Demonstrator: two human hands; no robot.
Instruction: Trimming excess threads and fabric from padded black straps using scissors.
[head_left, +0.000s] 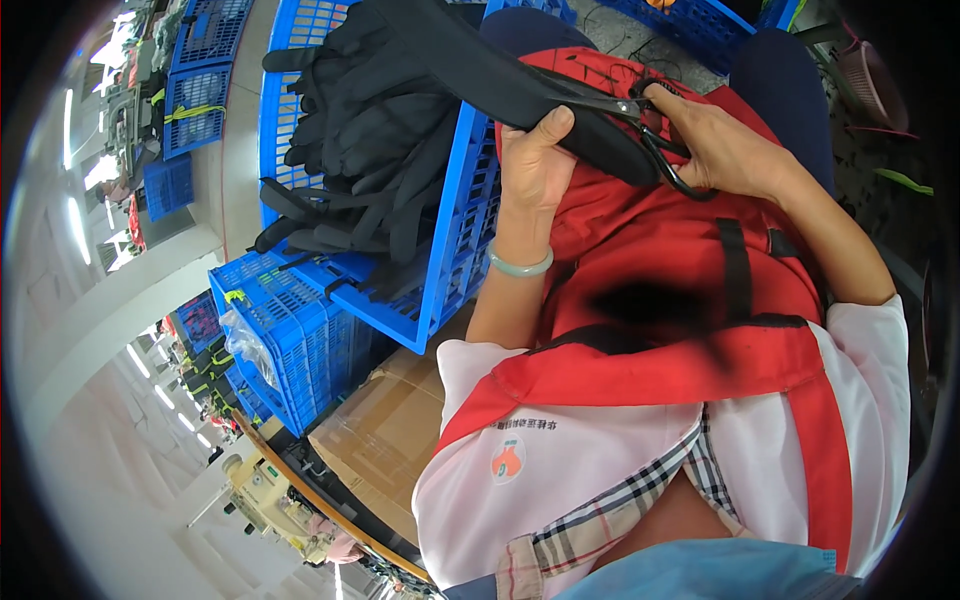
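Tube lights (78, 232) run along the white ceiling (100, 410) of this workroom, off to my left. The black strip (490, 80) slants above my lap, its near end beside the scissors (627, 107) and the rest running up and left toward the top of my view. My left hand (535, 165) pinches it, thumb on top and fingers tucked beneath. My right hand (725, 145) is curled around the black scissor handles, with the blades pointing left along the strip's upper edge; how far apart they stand I cannot tell. To handle this well, I'd say I should keep the strip flat and taut, guide the blades parallel to its edge rather than into it, and leave my left thumb clear of their path. Beneath my hands is my red apron (600, 235). Just to the left, a tilted blue crate (445, 250) holds a heap of similar black strips (370, 110). Beyond it sit another blue crate (300, 330) and a cardboard box (390, 410), with a pale sewing machine (265, 495) farther off.
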